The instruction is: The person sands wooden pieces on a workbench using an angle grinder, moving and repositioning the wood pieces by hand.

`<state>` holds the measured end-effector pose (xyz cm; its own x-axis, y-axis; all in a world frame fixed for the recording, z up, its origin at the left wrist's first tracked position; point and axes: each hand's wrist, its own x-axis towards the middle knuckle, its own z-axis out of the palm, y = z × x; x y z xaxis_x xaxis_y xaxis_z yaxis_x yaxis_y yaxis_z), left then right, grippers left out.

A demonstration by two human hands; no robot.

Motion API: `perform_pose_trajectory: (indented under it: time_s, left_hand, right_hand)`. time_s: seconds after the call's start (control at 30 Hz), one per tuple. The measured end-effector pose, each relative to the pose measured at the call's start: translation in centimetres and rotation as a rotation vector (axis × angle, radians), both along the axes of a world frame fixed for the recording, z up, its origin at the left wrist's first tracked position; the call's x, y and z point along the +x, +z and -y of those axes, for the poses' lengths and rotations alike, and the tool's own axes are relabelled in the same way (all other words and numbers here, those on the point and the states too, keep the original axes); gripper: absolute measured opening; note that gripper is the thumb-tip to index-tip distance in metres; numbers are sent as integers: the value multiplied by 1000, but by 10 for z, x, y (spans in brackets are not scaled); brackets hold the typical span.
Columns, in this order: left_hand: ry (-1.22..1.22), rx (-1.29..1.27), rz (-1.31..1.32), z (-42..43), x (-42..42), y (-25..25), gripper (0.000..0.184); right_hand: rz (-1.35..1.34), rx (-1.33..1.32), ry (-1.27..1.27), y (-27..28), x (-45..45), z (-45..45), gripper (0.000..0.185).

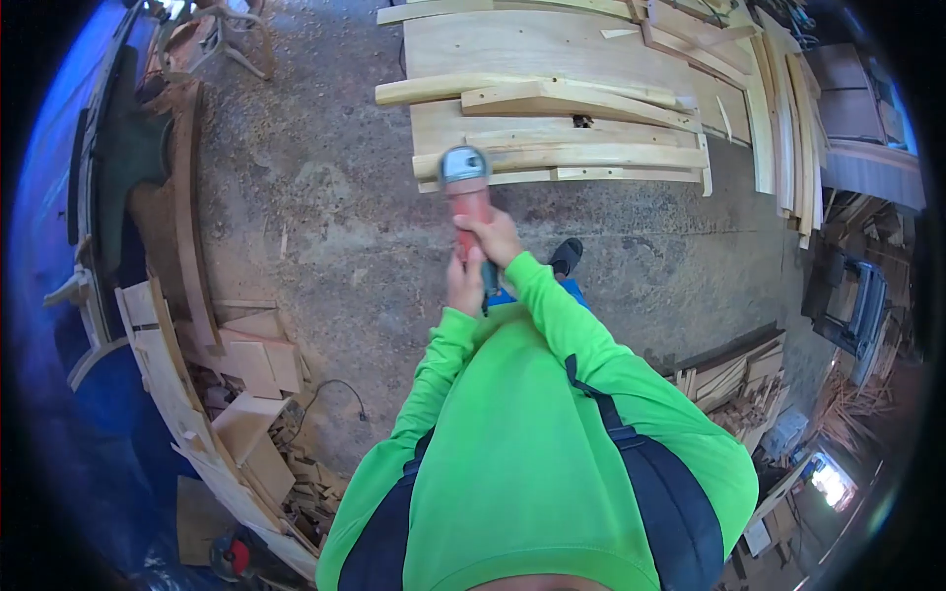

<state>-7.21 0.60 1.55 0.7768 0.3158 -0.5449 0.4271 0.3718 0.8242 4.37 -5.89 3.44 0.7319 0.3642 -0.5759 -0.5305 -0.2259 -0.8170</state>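
Observation:
An angle grinder point(471, 202) with a red body and a silver metal head is held out in front of me by both hands. My right hand point(501, 237) wraps round its middle. Lower down, near the tool's rear end, my left hand point(465, 282) is closed round the body. The grinder's head overlaps the near end of a long pale wooden piece point(591, 156) in this view; whether it touches the wood I cannot tell. Behind it, a curved wooden piece point(572, 98) and other pale strips lie on a broad wooden panel point(493, 49).
Wood shavings cover part of the concrete floor point(335, 197). On the left are a plastic chair point(222, 39), a long brown board point(189, 207) and a cable point(335, 386). Upright planks point(800, 128) stand at the right, with offcuts point(734, 384) lower down.

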Motion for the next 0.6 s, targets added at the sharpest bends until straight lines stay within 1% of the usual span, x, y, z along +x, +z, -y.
perform_pose_trajectory:
  time_s: [0.07,0.13,0.17,0.23,0.27,0.3,0.33,0.4,0.47,0.5,0.6]
  left_hand:
    - [-131,79,-30,26,21,10,54]
    - [-215,163,111,46,42,25,57]
    - [-168,142,215,59,50,17,56]
    - [-227,106,92,61,54,17,53]
    - [-256,86,31,63,55,17,52]
    - [-143,-17,54,64,54,17,51]
    - [-25,-120,74,65,49,17,49]
    - [2,-60,-42,61,44,30,49]
    - [85,-74,-44,70,38,25,49]
    - [94,-59,-38,79,40,19,48]
    - [61,24,-12,118,50,2,47]
  right_hand:
    - [72,-88,-126,2,12,39,51]
    - [-70,141,-338,23,20,66,38]
    - [-89,155,-349,27,22,73,38]
    - [-118,185,-373,31,30,87,37]
    - [-77,143,-330,14,30,91,37]
    - [-35,100,-283,-13,28,89,38]
    - [5,58,-231,-30,29,85,39]
    - [64,48,-106,11,25,68,39]
    - [119,48,-42,-3,21,67,41]
    - [104,42,-11,-7,24,73,42]
    - [41,53,-108,-13,34,118,48]
